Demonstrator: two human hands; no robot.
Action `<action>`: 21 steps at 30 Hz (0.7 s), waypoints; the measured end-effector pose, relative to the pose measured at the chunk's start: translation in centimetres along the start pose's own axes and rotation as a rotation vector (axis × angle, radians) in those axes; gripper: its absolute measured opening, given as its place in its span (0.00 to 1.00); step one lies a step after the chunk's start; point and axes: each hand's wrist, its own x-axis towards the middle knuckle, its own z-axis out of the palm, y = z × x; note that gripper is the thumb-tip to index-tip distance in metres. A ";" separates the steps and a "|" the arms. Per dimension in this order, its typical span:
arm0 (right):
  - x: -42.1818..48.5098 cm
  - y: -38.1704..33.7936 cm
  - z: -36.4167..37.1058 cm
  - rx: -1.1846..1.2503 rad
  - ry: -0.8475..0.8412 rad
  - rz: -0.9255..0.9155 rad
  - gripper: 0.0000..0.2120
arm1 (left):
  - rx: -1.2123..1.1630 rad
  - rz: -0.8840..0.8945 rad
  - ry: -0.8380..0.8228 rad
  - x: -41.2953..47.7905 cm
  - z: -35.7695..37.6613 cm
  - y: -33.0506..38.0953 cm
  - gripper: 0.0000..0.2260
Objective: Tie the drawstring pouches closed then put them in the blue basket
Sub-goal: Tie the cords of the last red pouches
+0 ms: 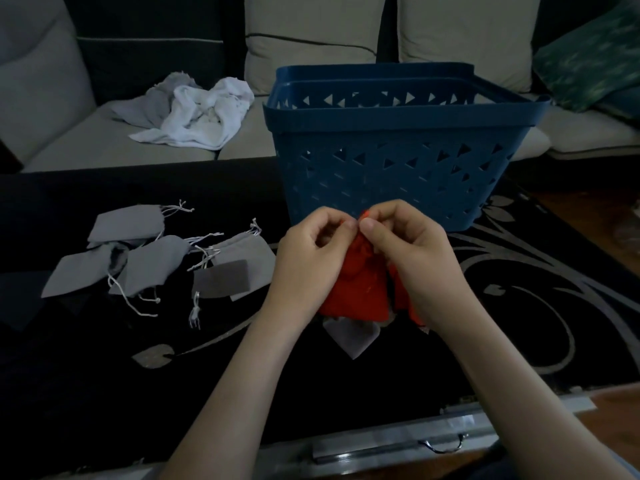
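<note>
A red drawstring pouch hangs in front of me, just before the blue basket. My left hand and my right hand both pinch at its gathered top, fingertips almost touching; the string itself is hidden by my fingers. More red cloth shows under my right wrist. Several grey pouches with loose white strings lie spread on the dark rug at the left. Another grey pouch lies beneath the red one.
The basket stands on a black rug with a grey flower pattern. Behind it is a light sofa with a crumpled white cloth and a green cushion. A metal-edged case with a handle lies near me.
</note>
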 end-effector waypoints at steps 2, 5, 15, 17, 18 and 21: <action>0.1 0.3 -0.2 -0.039 0.023 0.001 0.03 | -0.017 -0.013 -0.032 -0.2 0.0 0.1 0.06; 0.1 0.4 -0.3 -0.128 -0.018 -0.030 0.06 | -0.034 -0.019 -0.068 -0.3 -0.2 0.1 0.08; -0.3 -0.2 -0.7 -0.131 -0.044 0.006 0.04 | 0.003 -0.089 -0.238 0.0 -0.8 -0.1 0.07; -0.5 -0.2 -0.8 -0.188 -0.060 0.004 0.04 | 0.018 -0.118 -0.284 0.1 -0.7 -0.3 0.06; -0.6 -0.2 -0.9 -0.217 -0.070 0.001 0.05 | 0.038 -0.120 -0.314 0.1 -0.8 -0.3 0.06; -0.7 -0.1 -0.9 -0.259 -0.095 -0.006 0.05 | 0.100 -0.083 -0.366 0.1 -1.0 -0.2 0.04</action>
